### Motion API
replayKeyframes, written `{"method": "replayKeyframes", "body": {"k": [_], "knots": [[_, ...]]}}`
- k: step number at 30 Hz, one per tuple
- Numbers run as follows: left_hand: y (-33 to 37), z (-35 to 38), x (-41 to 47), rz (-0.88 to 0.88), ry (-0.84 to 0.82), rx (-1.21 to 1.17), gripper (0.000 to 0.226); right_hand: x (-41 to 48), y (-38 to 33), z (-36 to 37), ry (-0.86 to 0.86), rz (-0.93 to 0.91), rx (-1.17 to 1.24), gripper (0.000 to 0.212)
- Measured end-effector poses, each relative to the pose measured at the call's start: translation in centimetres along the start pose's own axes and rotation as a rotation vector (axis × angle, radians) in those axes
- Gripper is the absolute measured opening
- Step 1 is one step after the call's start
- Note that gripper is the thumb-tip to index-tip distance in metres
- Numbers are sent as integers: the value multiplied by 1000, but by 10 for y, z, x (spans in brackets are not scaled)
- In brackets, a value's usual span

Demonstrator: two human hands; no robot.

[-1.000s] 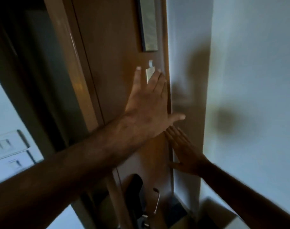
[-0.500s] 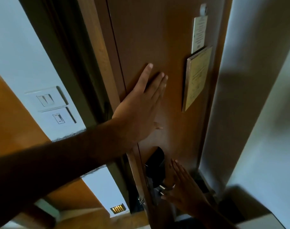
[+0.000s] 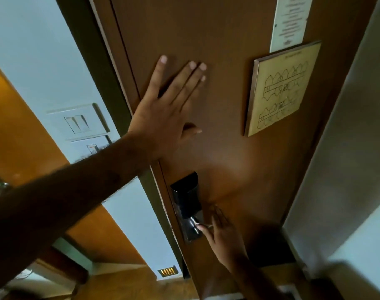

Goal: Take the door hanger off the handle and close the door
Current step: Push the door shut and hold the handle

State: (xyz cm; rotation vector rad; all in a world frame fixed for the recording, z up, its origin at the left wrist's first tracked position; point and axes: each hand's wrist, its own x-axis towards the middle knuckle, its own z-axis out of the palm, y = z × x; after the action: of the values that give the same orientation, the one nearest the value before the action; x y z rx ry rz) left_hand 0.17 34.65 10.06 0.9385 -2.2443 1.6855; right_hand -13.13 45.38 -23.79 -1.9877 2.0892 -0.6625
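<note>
A brown wooden door (image 3: 228, 152) fills the middle of the view. My left hand (image 3: 163, 113) lies flat against it near its left edge, fingers spread. Lower down sits a black lock plate (image 3: 188, 200) with a metal handle (image 3: 193, 224) at its base. My right hand (image 3: 225, 237) is beside the plate with fingers extended; its thumb tip touches the handle and it holds nothing. No door hanger is in view.
A dark door frame (image 3: 98, 68) runs along the left, with a white switch panel (image 3: 78, 120) on the wall beyond. On the door hang a yellow floor-plan plaque (image 3: 279, 92) and a white notice (image 3: 290, 22). A grey wall (image 3: 347, 148) stands close on the right.
My right hand has dropped from the door's right edge down to the lock plate and handle. My left hand has stayed flat on the door while the view swung lower.
</note>
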Motion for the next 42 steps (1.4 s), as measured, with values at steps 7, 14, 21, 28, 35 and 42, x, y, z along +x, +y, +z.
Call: {"method": "replayKeyframes", "body": {"k": [7, 14, 21, 28, 35, 42], "knots": [[-3, 127, 22, -263, 156, -179, 92, 110, -47, 17, -95, 75, -19, 113], [20, 229, 64, -511, 283, -399, 83, 203, -74, 34, -163, 189, -68, 96], [31, 296, 94, -620, 301, -499, 81, 265, -83, 47, -190, 224, -82, 78], [28, 328, 109, -622, 326, -486, 84, 296, -85, 56, -166, 278, -36, 93], [29, 342, 117, -614, 362, -469, 84, 310, -81, 68, -144, 310, 11, 81], [29, 357, 125, -633, 359, -425, 85, 324, -75, 75, -149, 304, 36, 82]]}}
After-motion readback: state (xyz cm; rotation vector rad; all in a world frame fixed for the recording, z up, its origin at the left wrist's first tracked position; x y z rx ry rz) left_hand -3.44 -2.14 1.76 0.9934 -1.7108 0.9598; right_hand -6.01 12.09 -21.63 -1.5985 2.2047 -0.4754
